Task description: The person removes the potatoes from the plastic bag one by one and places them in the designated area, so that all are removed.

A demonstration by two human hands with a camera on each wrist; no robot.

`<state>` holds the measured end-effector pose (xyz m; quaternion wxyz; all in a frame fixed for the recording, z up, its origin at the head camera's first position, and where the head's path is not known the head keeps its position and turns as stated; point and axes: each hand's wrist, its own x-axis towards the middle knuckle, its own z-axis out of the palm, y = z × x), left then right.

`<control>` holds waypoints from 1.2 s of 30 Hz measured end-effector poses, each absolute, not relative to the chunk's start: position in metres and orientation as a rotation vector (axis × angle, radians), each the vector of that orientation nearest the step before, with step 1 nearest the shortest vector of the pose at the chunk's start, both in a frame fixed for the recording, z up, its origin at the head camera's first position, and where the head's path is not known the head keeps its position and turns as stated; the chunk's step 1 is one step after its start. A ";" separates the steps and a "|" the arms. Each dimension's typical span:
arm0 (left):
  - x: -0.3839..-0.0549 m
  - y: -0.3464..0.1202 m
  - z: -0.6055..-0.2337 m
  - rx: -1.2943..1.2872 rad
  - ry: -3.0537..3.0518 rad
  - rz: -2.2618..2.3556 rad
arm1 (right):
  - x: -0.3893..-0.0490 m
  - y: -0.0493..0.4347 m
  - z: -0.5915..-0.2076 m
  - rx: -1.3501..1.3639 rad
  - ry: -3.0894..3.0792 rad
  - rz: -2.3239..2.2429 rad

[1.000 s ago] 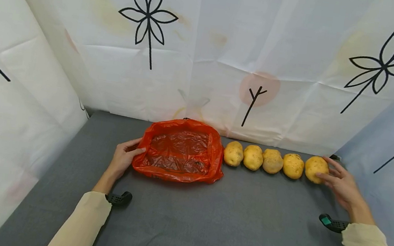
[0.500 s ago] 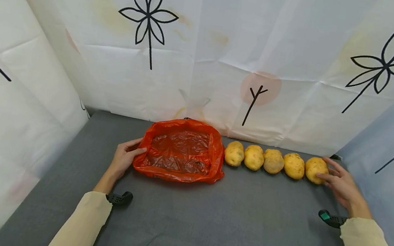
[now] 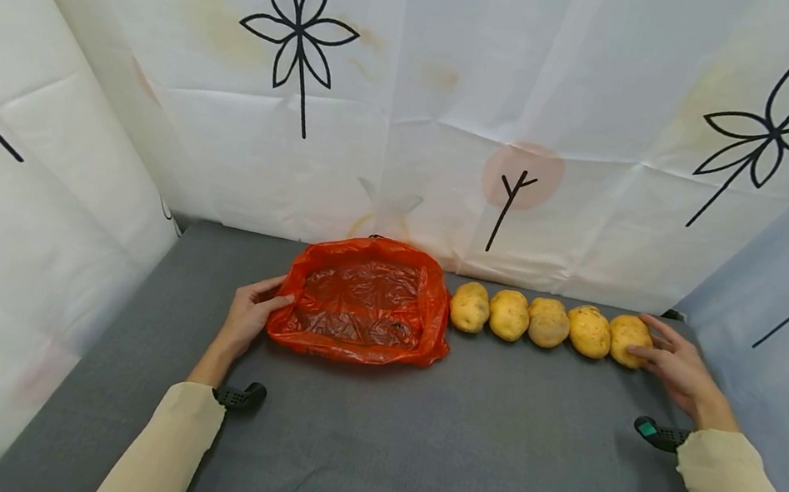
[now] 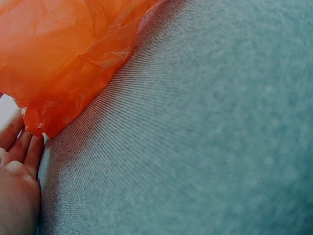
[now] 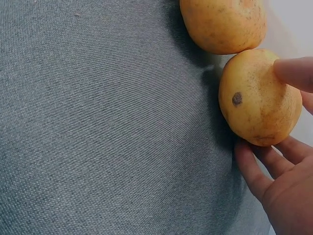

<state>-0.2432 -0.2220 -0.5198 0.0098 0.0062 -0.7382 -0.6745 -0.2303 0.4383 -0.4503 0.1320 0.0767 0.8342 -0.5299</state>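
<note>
A red plastic bag (image 3: pixel 364 301) lies on the grey cloth, its mouth spread wide and its rim folded outward. My left hand (image 3: pixel 248 316) holds its left side, thumb over the rim and fingers along the outside; in the left wrist view the fingers (image 4: pixel 19 147) show beside the film. Right of the bag, several yellow potatoes stand in a row. My right hand (image 3: pixel 683 372) grips the rightmost potato (image 3: pixel 627 340) between thumb and fingers. That potato (image 5: pixel 261 98) has a dark spot and touches its neighbour (image 5: pixel 225 24) in the right wrist view.
The other potatoes, from the one nearest the bag (image 3: pixel 469 307) to the one beside the held potato (image 3: pixel 588 331), line the back of the grey cloth-covered table (image 3: pixel 457 448). White printed curtains (image 3: pixel 580 222) rise behind and at both sides.
My right hand has shifted slightly left with the rightmost potato, bringing it up against the neighbouring one. The left hand and the bag have stayed in place.
</note>
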 end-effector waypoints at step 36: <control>-0.246 -0.220 -0.515 0.027 -2.119 -2.142 | -0.210 0.406 -0.435 0.103 3.088 -1.202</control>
